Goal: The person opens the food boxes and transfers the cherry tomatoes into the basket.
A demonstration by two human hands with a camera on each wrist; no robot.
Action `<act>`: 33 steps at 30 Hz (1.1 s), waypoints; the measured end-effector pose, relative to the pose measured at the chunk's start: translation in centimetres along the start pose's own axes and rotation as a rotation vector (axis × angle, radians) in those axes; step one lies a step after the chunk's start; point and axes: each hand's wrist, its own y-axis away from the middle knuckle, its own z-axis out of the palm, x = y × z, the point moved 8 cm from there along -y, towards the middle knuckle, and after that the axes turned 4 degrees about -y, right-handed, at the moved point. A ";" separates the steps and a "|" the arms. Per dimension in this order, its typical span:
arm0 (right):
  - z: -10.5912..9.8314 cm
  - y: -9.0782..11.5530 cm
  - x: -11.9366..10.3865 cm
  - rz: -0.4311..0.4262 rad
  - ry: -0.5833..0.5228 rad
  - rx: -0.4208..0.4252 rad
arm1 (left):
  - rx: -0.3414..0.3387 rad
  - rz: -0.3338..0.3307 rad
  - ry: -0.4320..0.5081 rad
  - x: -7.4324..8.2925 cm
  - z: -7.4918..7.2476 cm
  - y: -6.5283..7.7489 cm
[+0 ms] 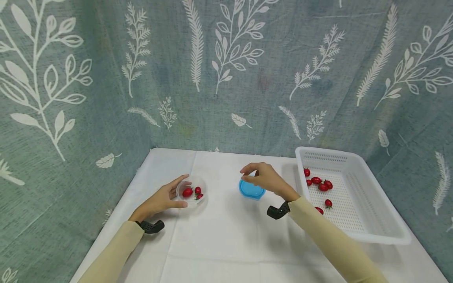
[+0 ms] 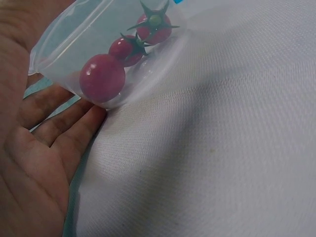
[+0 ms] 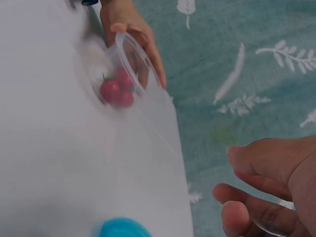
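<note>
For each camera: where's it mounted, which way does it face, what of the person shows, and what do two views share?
Head: on the head, facing forward and down at table, cup, lid, basket and curtain; left hand, right hand and sleeves show.
Left wrist: on that wrist, facing the cup and its tomatoes close up; left hand at left.
Right wrist: on that wrist, facing across the table; right hand lower right, left hand at top.
Shared, head and right wrist: both hands, cup, lid.
</note>
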 end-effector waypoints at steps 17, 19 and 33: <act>7.8 -3.1 -3.1 -0.079 -0.060 -0.102 | -0.003 0.004 0.021 0.4 0.2 -0.3; 8.7 -3.5 -3.4 -0.081 -0.066 -0.106 | 0.000 0.000 0.024 0.3 0.2 -0.3; 13.9 -5.4 -4.9 -0.121 -0.053 -0.164 | -0.008 -0.005 0.038 0.0 0.1 0.1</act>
